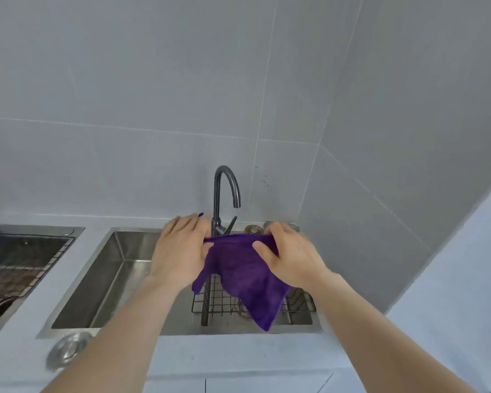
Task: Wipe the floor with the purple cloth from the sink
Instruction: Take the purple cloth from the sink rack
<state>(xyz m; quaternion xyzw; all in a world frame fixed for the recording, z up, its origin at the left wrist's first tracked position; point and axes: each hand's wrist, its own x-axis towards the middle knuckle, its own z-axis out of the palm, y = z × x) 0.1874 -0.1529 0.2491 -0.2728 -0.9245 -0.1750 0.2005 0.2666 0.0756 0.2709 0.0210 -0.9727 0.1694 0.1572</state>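
Observation:
The purple cloth (244,276) hangs spread out above the steel sink (102,282), held up by its top edge. My left hand (179,251) pinches the cloth's upper left corner. My right hand (289,253) grips the upper right part, thumb on the front of the fabric. The cloth's lower corner droops down over the sink's front rim. Both hands are in front of the dark curved tap (224,194). The floor is out of view.
A wire rack (219,302) sits in the sink's right half under the cloth. A second sink (20,262) with a drain lies to the left. A round metal cap (68,350) is set in the white counter. Grey tiled walls close the back and right.

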